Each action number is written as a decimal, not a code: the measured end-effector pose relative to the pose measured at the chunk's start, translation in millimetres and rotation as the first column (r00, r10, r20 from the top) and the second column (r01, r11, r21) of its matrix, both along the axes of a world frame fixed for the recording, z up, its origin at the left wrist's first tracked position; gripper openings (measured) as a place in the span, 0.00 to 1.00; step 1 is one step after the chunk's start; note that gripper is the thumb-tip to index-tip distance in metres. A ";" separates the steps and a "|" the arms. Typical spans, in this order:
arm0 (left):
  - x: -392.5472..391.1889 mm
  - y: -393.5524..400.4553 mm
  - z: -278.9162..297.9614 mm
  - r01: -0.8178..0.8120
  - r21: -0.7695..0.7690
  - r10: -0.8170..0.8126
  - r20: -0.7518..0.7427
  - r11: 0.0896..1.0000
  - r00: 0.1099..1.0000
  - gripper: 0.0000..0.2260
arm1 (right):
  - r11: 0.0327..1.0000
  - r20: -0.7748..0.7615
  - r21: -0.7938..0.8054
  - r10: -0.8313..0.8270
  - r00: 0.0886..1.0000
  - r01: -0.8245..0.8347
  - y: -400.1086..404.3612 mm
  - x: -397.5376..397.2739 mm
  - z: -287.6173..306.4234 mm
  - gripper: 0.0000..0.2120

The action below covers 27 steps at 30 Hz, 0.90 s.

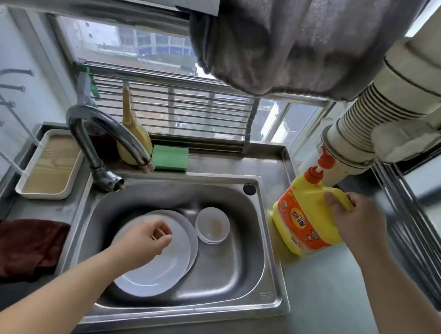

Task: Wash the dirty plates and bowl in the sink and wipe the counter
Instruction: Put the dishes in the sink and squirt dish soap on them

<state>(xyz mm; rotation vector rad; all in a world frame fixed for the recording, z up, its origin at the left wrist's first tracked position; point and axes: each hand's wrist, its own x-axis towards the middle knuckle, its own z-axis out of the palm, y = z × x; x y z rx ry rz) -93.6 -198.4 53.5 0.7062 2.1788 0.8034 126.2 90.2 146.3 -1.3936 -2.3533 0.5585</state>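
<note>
Two stacked white plates lie in the steel sink, and a small white bowl with a brownish stain sits just right of them. My left hand hovers over the plates with its fingers loosely curled and nothing in it. On the counter right of the sink stands a yellow dish soap bottle with an orange pump; my right hand grips its handle. A dark red cloth lies on the counter to the left.
A curved tap arches over the sink's back left corner. A green sponge and a yellow brush rest behind the sink. A white tray sits at left; a large white pipe descends at right.
</note>
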 end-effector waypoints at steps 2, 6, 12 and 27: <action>-0.6 -2.5 -2.8 -0.011 -0.005 0.011 0.010 1.000 1.000 0.02 | 1.000 0.053 -0.004 -0.009 0.999 0.010 1.3 -2.4 1.9 0.18; -1.0 -6.0 -6.1 -0.034 -0.013 0.034 0.007 0.999 0.999 0.03 | 0.993 0.221 0.092 -0.086 0.971 0.067 3.2 -0.9 -0.4 0.24; -4.7 -18.9 -6.3 -0.070 -0.013 0.070 -0.014 0.997 0.997 0.03 | 0.905 -0.009 0.425 -0.020 1.000 0.022 -29.5 -13.8 1.6 0.22; -11.1 -81.4 -28.4 -0.303 -0.054 0.301 -0.047 0.951 0.952 0.01 | 0.678 0.049 -0.457 0.666 0.744 -0.576 -160.8 -120.4 -125.6 0.16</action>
